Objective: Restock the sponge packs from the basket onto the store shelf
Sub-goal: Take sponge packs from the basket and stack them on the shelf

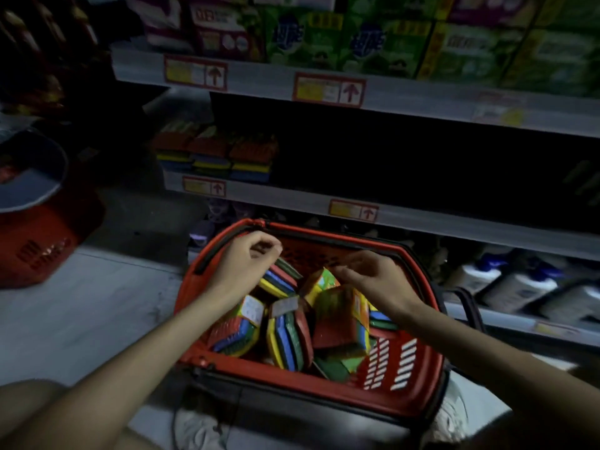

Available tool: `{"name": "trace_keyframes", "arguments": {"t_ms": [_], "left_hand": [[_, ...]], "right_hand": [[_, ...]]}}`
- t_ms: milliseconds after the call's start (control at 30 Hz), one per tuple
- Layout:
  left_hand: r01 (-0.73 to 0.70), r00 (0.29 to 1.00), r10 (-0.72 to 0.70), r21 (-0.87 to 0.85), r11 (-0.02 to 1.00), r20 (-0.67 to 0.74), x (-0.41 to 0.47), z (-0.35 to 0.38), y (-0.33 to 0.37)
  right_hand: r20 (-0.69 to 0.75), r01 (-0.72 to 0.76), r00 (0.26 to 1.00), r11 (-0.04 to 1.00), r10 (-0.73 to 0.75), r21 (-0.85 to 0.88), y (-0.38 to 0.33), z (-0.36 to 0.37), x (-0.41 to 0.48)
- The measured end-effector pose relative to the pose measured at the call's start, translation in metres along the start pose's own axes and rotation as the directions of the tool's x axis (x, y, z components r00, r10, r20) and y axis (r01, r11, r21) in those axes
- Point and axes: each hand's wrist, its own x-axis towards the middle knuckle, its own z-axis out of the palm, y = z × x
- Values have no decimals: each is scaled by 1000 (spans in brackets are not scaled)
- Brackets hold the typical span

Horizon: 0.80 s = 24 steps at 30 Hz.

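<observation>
So, the red plastic shopping basket [383, 396] is sat right under both hands and is pretty much stuffed. A jumble of film-wrapped sponge packs [285, 336] can be seen below the wrists, some stood on edge, some tipped over.

The left hand [250, 258] is curled, and the top edge of an upright striped sponge pack [281, 279] looks to be pinched under its fingertips. The right hand [373, 276] is smeared by motion blur over a sponge pack with a green-and-orange label [319, 282]; whether anything is held there can't be told.

These packs can be expected to be light and squashy, with slick wrap. They're probably best taken across the flat faces or by the stiffer label end, not squeezed hard.

A few matching packs [214, 154] are already stacked on the grey store shelf [292, 198], up and ahead of the left hand. Above the right hand that shelf is too dark to be read.
</observation>
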Motion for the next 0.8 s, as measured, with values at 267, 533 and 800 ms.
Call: {"name": "trace_keyframes", "arguments": {"t_ms": [267,533,800], "left_hand": [[-219,974,177,787,577,141,-38,-13,-77],[-275,961,155,841,466,228,-56,5,-77],[-396,918,209,771,498,337,-54,40,-47]], "right_hand": [[-42,-3,999,982,-5,-187,85,0,-52],[-80,-62,996,960,41,-275,102,-25,-59],[-157,-149,980,975,123,-166,104,-40,-72]]}}
